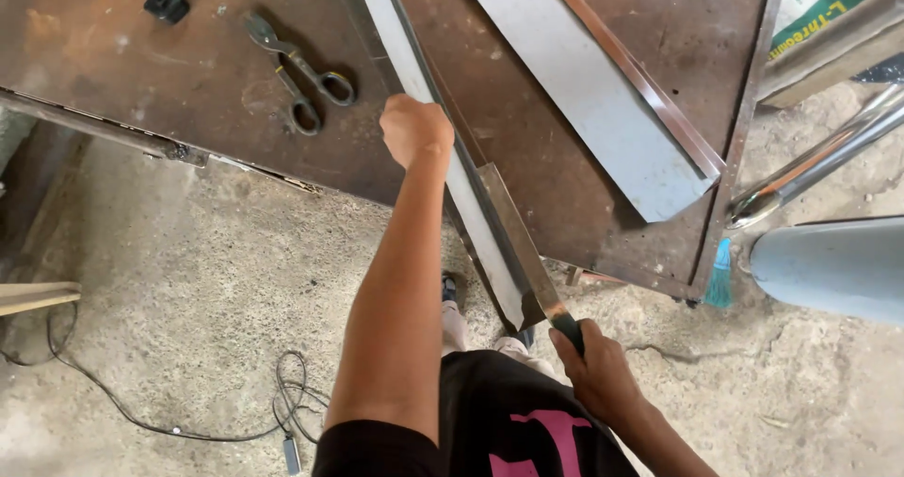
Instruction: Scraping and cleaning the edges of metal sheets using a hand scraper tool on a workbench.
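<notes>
1. Left hand point(416, 130): fingers curled into a fist, pressing down on the long bent sheet-metal strip point(443, 147) where it lies on the workbench point(188, 81).
2. Bent sheet-metal strip: pale grey, folded along its length; it runs from the far edge of the view toward the person, its near end overhanging the bench edge above the concrete floor point(188, 298).
3. Right hand point(595, 369): fingers wrapped tightly round the dark handle of a flat-bladed tool point(520, 242), whose blade lies against the right side of the strip's near end.
4. Tin snips point(299, 72): lying on the bench, left of the strip and well apart from both hands.
5. Small black object point(167, 1): on the far left of the bench.
6. Second folded metal sheet point(603, 100): resting on the bench to the right of the strip.
7. Cable point(188, 420): loose on the floor, near left.
8. Metal pipes point(829, 147): at the right edge, beside the bench.
</notes>
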